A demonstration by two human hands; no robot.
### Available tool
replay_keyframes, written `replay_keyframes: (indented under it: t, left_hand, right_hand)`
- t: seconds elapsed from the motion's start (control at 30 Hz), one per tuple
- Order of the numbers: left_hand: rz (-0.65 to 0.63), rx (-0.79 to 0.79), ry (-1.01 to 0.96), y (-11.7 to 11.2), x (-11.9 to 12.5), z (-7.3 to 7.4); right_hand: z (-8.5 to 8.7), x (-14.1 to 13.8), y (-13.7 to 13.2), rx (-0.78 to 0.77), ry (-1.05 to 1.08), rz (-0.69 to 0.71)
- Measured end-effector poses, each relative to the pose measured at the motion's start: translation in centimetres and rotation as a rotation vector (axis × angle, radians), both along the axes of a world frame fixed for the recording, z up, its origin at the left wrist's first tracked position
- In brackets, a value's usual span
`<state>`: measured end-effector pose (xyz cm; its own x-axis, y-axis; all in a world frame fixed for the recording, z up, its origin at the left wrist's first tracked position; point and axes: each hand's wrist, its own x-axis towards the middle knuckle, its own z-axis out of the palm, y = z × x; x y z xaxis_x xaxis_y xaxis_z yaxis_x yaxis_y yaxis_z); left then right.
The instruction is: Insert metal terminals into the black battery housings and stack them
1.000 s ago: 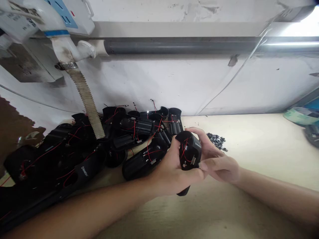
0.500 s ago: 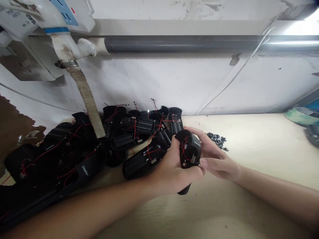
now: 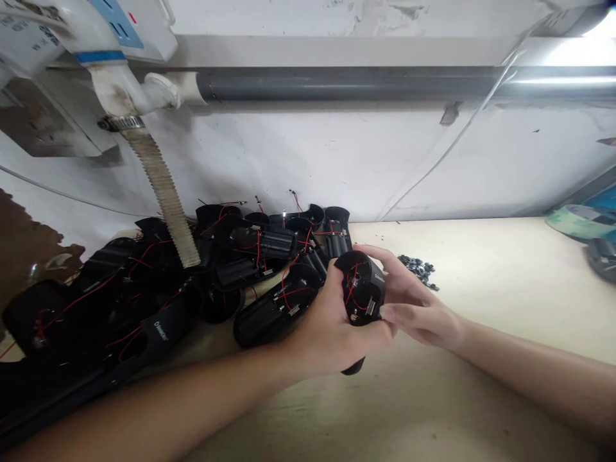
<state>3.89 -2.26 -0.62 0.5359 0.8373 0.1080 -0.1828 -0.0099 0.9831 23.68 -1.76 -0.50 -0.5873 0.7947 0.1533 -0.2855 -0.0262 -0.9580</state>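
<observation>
A cream bench (image 3: 486, 282) runs along a stained white wall (image 3: 312, 160). A heap of black plastic housings (image 3: 262, 244) laced with red wires lies on it at left. One more housing (image 3: 360, 282) is held just off the heap's front edge: the left hand (image 3: 327, 327) is clenched around its body, and the right hand's (image 3: 418, 317) fingers (image 3: 389, 314) grasp its far side. Thin red wires (image 3: 353, 285) loop across its round end, beside a small metal tab (image 3: 371, 307). Small black parts (image 3: 418, 269) lie on the bench just beyond.
</observation>
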Motion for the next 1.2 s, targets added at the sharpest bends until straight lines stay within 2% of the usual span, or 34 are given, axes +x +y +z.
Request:
replay_keyframes:
  t: [0.13, 0.27, 0.67, 0.83, 1.03, 1.2]
  left_hand:
    - [-0.014, -0.036, 0.001, -0.2, -0.1, -0.2]
    - [-0.058, -0.101, -0.041, -0.3, -0.1, 0.6]
    - [-0.063, -0.041, -0.035, -0.2, -0.4, 1.7]
    - [-0.062, -0.052, -0.041, -0.3, -0.4, 1.4]
    - [-0.021, -0.108, -0.048, 0.0, -0.1, 0.7]
    - [-0.095, -0.106, -0.141, 0.4, -0.2, 1.1]
  right_hand:
    - [0.0, 0.1, -0.2, 0.010, -0.019, -0.011]
    - [0.3, -0.4, -0.4, 0.049, -0.040, -0.039]
    - [0.7, -0.9, -1.1, 0.199, -0.146, -0.143]
    - [0.8, -1.0, -0.9, 0.172, -0.134, -0.136]
    - [0.0, -0.7, -0.1, 0.052, -0.047, -0.092]
    - [-0.1, -0.5, 0.0, 0.037, -0.042, -0.077]
